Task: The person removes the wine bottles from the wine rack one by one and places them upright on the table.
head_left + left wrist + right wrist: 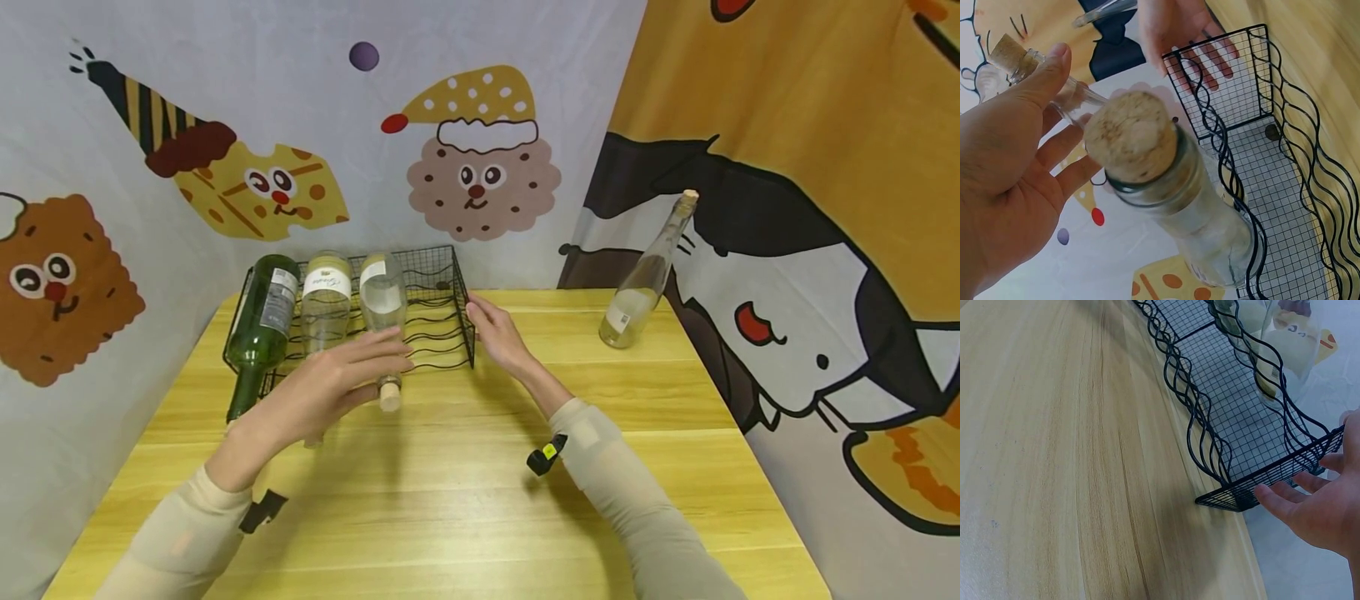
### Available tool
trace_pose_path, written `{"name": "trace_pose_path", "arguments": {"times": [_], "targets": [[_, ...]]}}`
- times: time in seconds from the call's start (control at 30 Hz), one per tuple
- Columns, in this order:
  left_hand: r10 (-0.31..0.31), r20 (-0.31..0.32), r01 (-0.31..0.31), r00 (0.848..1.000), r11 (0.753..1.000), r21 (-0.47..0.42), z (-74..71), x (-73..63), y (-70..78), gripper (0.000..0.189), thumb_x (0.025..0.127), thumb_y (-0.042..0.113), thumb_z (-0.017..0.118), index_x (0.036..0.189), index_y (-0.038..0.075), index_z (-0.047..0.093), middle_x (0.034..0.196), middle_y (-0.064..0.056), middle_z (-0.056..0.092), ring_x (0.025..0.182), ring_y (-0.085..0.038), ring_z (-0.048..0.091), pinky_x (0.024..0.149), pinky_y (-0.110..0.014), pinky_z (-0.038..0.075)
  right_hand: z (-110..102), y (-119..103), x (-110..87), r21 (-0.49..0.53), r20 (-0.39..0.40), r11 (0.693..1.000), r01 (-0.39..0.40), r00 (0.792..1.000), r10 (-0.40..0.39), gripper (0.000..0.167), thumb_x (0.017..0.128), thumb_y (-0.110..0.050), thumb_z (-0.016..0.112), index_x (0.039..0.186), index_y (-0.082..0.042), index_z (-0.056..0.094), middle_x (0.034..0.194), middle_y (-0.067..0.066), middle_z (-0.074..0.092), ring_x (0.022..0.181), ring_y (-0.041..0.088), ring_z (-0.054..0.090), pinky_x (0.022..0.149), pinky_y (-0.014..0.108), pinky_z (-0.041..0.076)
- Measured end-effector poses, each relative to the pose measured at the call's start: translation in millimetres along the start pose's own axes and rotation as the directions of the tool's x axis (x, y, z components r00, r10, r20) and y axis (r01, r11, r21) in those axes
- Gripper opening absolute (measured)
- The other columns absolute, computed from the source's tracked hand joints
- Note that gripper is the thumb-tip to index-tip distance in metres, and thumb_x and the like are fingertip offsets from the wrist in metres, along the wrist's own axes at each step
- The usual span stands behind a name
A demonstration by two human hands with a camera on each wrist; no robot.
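Observation:
A black wire rack (463, 318) lies on the table, its wavy bars bearing three bottles. My left hand (322, 385) holds the rightmost of them, a clear corked bottle (384, 293), by the neck, thumb on one side and fingers on the other; its cork (1007, 53) pokes out past the thumb in the left wrist view. Beside it lie a clear bottle with a white label (327, 310) and a dark green bottle (255, 342), necks toward me. My right hand (501, 335) rests its extended fingers (1277, 501) against the rack's mesh end panel.
Another corked clear bottle (641, 287) stands upright at the table's back right. Behind the wooden table (450, 500) hangs a white cloth (300, 75) with cartoon prints, and an orange printed cloth (750, 100) closes off the right side.

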State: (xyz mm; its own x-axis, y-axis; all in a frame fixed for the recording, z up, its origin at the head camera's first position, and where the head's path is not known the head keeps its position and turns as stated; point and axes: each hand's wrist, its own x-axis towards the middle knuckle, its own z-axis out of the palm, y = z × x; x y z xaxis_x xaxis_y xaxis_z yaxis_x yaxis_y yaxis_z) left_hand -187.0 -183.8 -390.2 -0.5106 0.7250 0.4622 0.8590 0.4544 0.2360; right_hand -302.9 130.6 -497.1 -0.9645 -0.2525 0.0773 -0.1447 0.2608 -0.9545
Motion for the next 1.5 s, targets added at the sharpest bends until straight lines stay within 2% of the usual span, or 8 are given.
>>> {"name": "trace_pose_path", "arguments": {"times": [0.27,0.47,0.77,0.9,0.97,1.1,1.27,1.5], "targets": [[0.017,-0.108,-0.021,0.994,0.999,-0.035,-3.4,5.5,-5.4,0.077,0.076,-0.025,0.088,0.145,0.008,0.075,0.155,-0.014,0.073,0.151,-0.034,0.064,0.102,-0.038,0.068,1,1,0.4,0.018,-0.005,1.0,0.003,1.0,-0.003,0.065,0.123,-0.052,0.042,0.177,-0.017,0.039,0.182,0.014,0.043,0.164,0.04,0.049,0.126,0.066,0.053],[0.02,-0.177,-0.034,0.984,0.997,-0.076,-4.5,8.3,-8.9,0.07,0.081,-0.025,0.085,0.143,0.005,0.075,0.152,-0.018,0.074,0.155,-0.025,0.062,0.127,-0.015,0.046,1,2,0.4,0.019,-0.005,1.0,0.007,1.0,-0.007,0.063,0.123,-0.052,0.042,0.177,-0.02,0.041,0.182,0.012,0.043,0.164,0.039,0.049,0.126,0.065,0.054],[0.004,-0.313,-0.029,0.95,0.997,-0.075,-8.3,19.4,-12.3,0.067,0.083,-0.028,0.081,0.143,0.002,0.075,0.145,-0.021,0.077,0.151,-0.023,0.066,0.132,-0.019,0.043,1,2,-0.7,0.022,0.004,1.0,0.003,1.0,-0.004,0.066,0.122,-0.054,0.041,0.177,-0.017,0.039,0.183,0.011,0.041,0.166,0.039,0.047,0.127,0.065,0.053],[-0.001,-0.391,-0.034,0.921,0.996,-0.084,-10.3,26.1,-13.9,0.067,0.082,-0.031,0.079,0.141,0.0,0.076,0.143,-0.02,0.078,0.145,-0.023,0.07,0.121,-0.014,0.053,1,3,0.0,0.025,0.005,1.0,0.01,1.0,-0.01,0.069,0.123,-0.054,0.041,0.178,-0.013,0.037,0.184,0.012,0.04,0.166,0.039,0.046,0.127,0.066,0.053],[-0.007,-0.426,-0.031,0.905,0.996,-0.083,-10.6,29.4,-14.6,0.063,0.084,-0.03,0.077,0.14,0.0,0.077,0.142,-0.019,0.079,0.139,-0.029,0.074,0.093,-0.005,0.058,1,3,0.0,0.026,0.003,1.0,0.009,1.0,-0.009,0.068,0.123,-0.053,0.041,0.177,-0.013,0.037,0.184,0.011,0.04,0.166,0.039,0.046,0.127,0.066,0.053],[-0.036,-0.478,-0.003,0.878,0.997,-0.08,-10.8,33.6,-16.2,0.055,0.09,-0.026,0.073,0.139,-0.001,0.077,0.138,-0.021,0.08,0.105,-0.015,0.084,0.047,-0.012,0.03,1,3,-0.1,0.028,0.002,1.0,0.006,1.0,-0.006,0.066,0.123,-0.053,0.042,0.177,-0.015,0.038,0.184,0.01,0.04,0.166,0.038,0.047,0.127,0.065,0.053],[-0.093,-0.494,0.035,0.864,0.992,-0.125,-11.4,36.7,-17.1,0.046,0.095,-0.02,0.077,0.139,-0.006,0.075,0.136,-0.025,0.08,0.096,0.014,0.073,0.048,-0.011,0.033,0,3,0.1,0.023,-0.002,1.0,0.011,1.0,-0.011,0.067,0.122,-0.054,0.042,0.177,-0.016,0.04,0.183,0.011,0.042,0.165,0.038,0.048,0.126,0.066,0.054],[-0.125,-0.569,0.043,0.813,0.987,-0.155,-11.8,44.8,-14.9,0.045,0.094,-0.022,0.076,0.135,-0.005,0.078,0.124,-0.025,0.083,0.107,0.023,0.069,0.047,-0.012,0.029,0,4,0.2,0.025,0.001,1.0,0.016,1.0,-0.016,0.066,0.123,-0.052,0.043,0.177,-0.015,0.039,0.183,0.012,0.042,0.165,0.039,0.048,0.127,0.067,0.053]]}}
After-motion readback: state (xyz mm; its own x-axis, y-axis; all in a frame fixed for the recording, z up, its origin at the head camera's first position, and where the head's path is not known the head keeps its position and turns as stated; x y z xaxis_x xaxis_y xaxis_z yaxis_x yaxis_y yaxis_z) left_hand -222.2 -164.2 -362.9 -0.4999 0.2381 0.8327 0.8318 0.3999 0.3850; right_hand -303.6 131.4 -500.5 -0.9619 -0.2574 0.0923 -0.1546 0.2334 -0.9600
